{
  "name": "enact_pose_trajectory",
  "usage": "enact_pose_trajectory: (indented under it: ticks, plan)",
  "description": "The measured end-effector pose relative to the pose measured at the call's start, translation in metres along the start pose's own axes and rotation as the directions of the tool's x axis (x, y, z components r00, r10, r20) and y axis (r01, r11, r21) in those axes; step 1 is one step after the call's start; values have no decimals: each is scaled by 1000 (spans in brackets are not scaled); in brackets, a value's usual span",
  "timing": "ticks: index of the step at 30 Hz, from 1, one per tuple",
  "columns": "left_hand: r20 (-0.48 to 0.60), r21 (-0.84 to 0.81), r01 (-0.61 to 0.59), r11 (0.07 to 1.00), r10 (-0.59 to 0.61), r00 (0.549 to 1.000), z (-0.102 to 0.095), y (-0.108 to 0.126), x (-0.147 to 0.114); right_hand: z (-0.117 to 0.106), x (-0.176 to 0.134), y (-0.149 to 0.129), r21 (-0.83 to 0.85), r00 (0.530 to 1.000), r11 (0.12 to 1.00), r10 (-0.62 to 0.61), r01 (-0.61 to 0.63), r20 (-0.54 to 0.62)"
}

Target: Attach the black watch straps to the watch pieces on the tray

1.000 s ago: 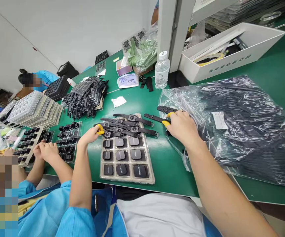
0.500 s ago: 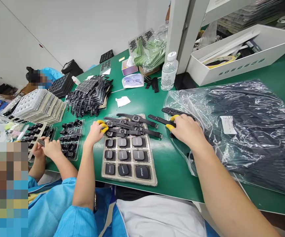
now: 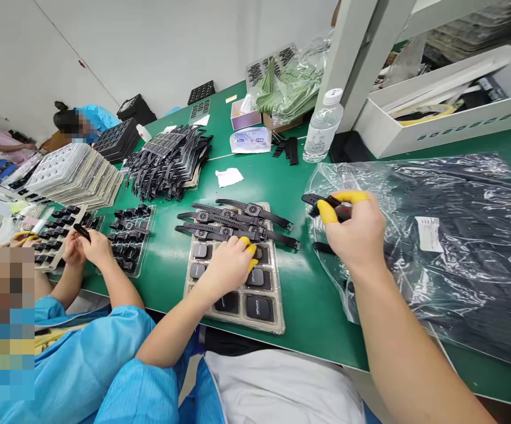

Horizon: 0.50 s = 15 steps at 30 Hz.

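Observation:
My left hand (image 3: 228,265), with yellow finger covers, reaches over the beige tray (image 3: 279,318). Its fingertips are slightly apart beside a square black watch body (image 3: 261,255) in the upper right cell. Other dark watch bodies (image 3: 259,308) sit in the cells; my hand and forearm hide some. Across the tray's far end lie several black watches with straps (image 3: 253,210), overhanging its sides. To the right, my right hand (image 3: 355,227), also with yellow finger covers, is closed on black watch straps (image 3: 312,201) above the edge of a clear plastic bag (image 3: 462,194) full of black straps.
A water bottle (image 3: 323,129) and a white box (image 3: 454,126) stand behind the bag. Stacked trays with black watches (image 3: 167,162) and white trays (image 3: 76,176) lie to the left. Close on my left, a co-worker's hands (image 3: 89,247) handle a black strap.
My left hand has left the strap ends at the tray's far left and moved right, over the cells. My right hand has drawn back slightly and lifted, with black straps in its fingers.

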<state>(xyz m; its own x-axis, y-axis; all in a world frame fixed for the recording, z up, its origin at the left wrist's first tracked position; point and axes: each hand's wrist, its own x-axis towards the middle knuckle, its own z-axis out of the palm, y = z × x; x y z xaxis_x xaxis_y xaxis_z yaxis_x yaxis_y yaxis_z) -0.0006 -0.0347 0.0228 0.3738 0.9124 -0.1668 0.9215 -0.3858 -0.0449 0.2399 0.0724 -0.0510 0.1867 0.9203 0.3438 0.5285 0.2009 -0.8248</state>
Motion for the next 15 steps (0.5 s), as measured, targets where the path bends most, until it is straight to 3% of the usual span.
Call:
enact_pose_trajectory:
  ticks: [2, 4, 8, 12, 15]
  plan:
    - [33, 95, 13, 995, -16, 999, 5, 13, 6, 2, -6, -12, 129, 996, 992, 26, -14, -90]
    - [38, 138, -15, 990, 10, 999, 8, 17, 11, 7, -15, -23, 269, 996, 963, 44, -22, -75]
    - [64, 160, -21, 987, 11, 998, 3, 17, 18, 17, -31, -45, 524, 979, 837, 64, -158, 192]
    - [81, 10, -23, 1000, 22, 996, -12, 1, 23, 19, -45, -64, 601, 853, 683, 64, -416, 517]
    - [26, -290, 127, 949, -125, 992, -19, -13, 27, 16, -51, -72, 588, 730, 560, 45, -583, 682]
